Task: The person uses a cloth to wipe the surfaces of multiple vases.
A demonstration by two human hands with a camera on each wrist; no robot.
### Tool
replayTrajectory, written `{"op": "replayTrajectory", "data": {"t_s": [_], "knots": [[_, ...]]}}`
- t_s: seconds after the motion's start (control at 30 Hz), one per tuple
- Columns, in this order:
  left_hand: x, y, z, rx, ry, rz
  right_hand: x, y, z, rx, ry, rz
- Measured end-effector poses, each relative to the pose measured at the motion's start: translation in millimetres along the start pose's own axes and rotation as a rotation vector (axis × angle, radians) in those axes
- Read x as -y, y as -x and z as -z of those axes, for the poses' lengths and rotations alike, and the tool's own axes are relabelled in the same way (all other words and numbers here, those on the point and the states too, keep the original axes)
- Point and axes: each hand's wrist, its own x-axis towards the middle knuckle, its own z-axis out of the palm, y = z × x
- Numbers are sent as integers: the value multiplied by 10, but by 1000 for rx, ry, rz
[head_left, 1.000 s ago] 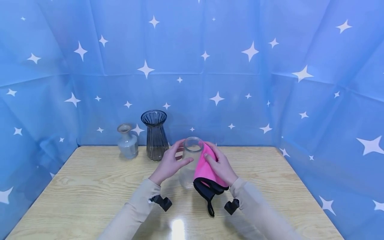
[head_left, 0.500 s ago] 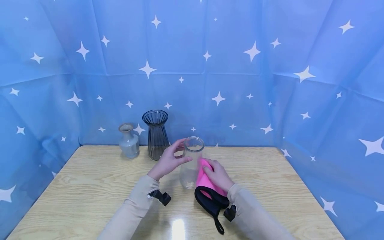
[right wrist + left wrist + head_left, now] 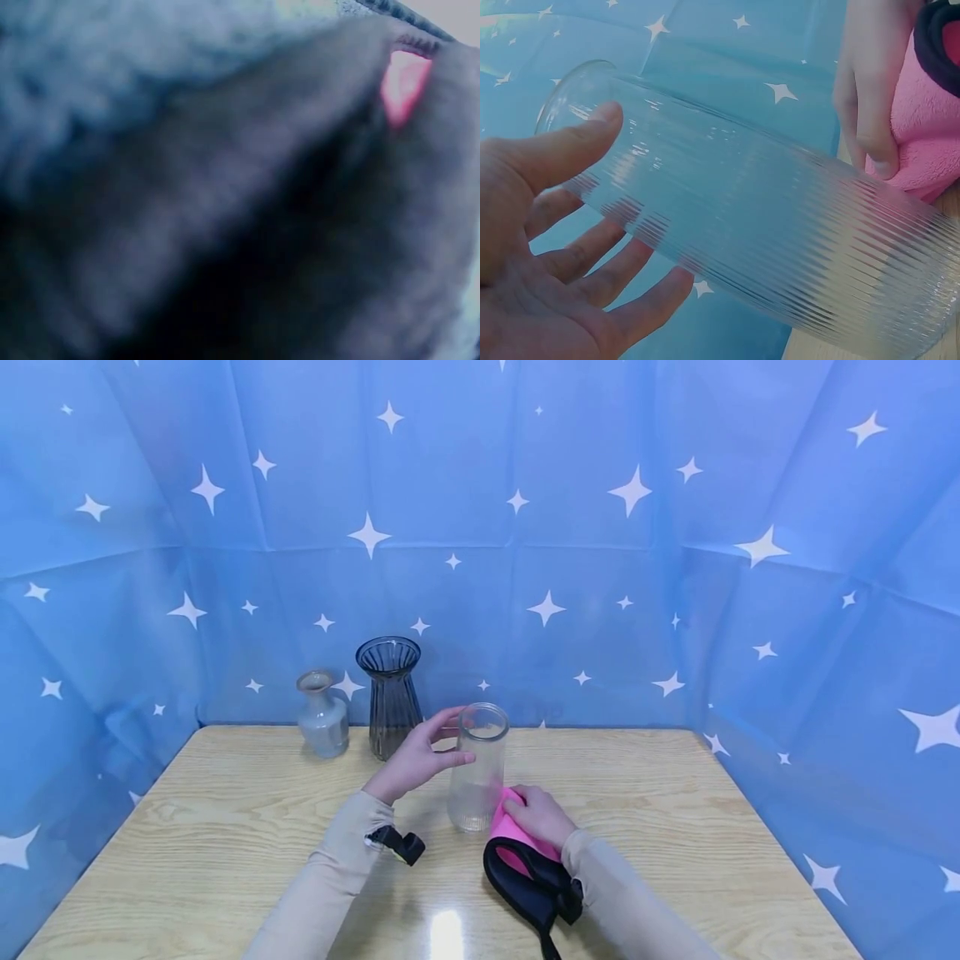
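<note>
Standing upright around the middle of the wood-look bench (image 3: 240,843), the clear jar (image 3: 478,785) is loosely held near its top by the left grip (image 3: 420,758), which is just a bare hand. Thumb and fingers are curved wide round the glass, thumb on one side and fingertips on the other, so it's hardly a tight squeeze; how hard the glass is pressed can't be told. Fine ribbing can be made out on the lower wall in the left wrist view.

Down by the right side of the jar, the pink cloth (image 3: 525,885) is pinched in the right grip (image 3: 543,814), thumb on top, and is held up against the lower glass, or so it looks. It's bunched and folded, with a thick black edge and a tail hanging toward the near side of the bench. The right wrist view is pretty much filled by dark, blurry folds plus one bright pink patch, so not much can be read off it.

Further back on the left, a dark fluted vase (image 3: 392,710) is seen just beyond the left grip, and a small pale vase (image 3: 325,727) is parked beside it. Everything's backed by a blue star-print curtain (image 3: 480,485).
</note>
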Motion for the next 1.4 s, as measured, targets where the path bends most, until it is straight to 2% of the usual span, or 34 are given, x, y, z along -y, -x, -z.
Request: {"op": "replayTrajectory", "data": {"t_s": [0.13, 0.23, 0.37, 0.53, 0.7, 0.83, 0.9, 1.03, 1.13, 1.27, 1.4], "knots": [[-2, -1, -7, -6, 3, 2, 27, 18, 11, -14, -24, -22], [1, -2, -19, -6, 10, 9, 65, 45, 27, -55, -62, -32], [2, 4, -33, -7, 12, 16, 155, 75, 76, -137, -97, 10], [0, 20, -37, -14, 19, 19, 370, 110, 227, -197, -187, 49], [12, 23, -48, -18, 39, 29, 591, 160, 412, -218, -308, 92], [24, 40, -71, -30, 67, 20, 675, 170, 530, -209, -339, 136], [30, 62, -103, -65, 77, -8, 709, 189, 593, -203, -331, 159], [-10, 130, -222, -213, 53, -87, 783, 236, 718, -200, -326, 206], [-76, 170, -327, -306, -3, -106, 812, 239, 787, -204, -351, 232], [-102, 166, -435, -331, -53, -99, 788, 200, 797, -197, -387, 247], [-54, 126, -492, -346, -69, -97, 714, 137, 706, -206, -411, 272]]}}
